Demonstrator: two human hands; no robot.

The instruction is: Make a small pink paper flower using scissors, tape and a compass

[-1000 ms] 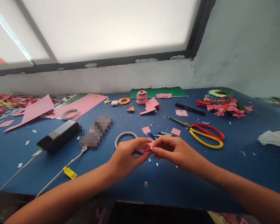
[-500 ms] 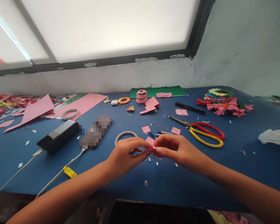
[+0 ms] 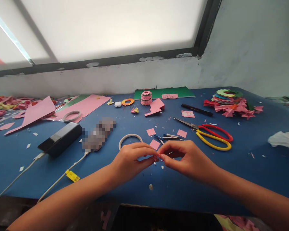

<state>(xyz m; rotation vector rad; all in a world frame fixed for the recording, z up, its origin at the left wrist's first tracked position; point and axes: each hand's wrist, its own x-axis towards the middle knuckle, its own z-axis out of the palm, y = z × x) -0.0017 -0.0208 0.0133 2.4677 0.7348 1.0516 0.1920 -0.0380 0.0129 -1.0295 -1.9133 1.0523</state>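
My left hand [image 3: 132, 158] and my right hand [image 3: 183, 157] meet over the front middle of the blue table. Their fingertips pinch a small pink piece of paper [image 3: 156, 158] between them; most of it is hidden by the fingers. Just beyond lies a pink paper square [image 3: 155, 144], with a second square [image 3: 151, 132] and a third [image 3: 182, 133] around it. Behind the fingers are a blue-handled compass-like tool [image 3: 159, 138] and a pen [image 3: 171, 136]. A roll of white tape [image 3: 130, 137] rests beside my left hand.
Scissors [image 3: 204, 131] with red and yellow handles lie open to the right, near a black marker [image 3: 197, 109]. Stacked paper flowers [image 3: 231, 102] stand at the far right. A power bank [image 3: 61, 137] with cables, a pink sheet [image 3: 33, 114] and paper scraps occupy the left.
The pink paper between my fingertips shows less now, more covered by my fingers. My hands have shifted only slightly, exposing more of the square and tools behind them.
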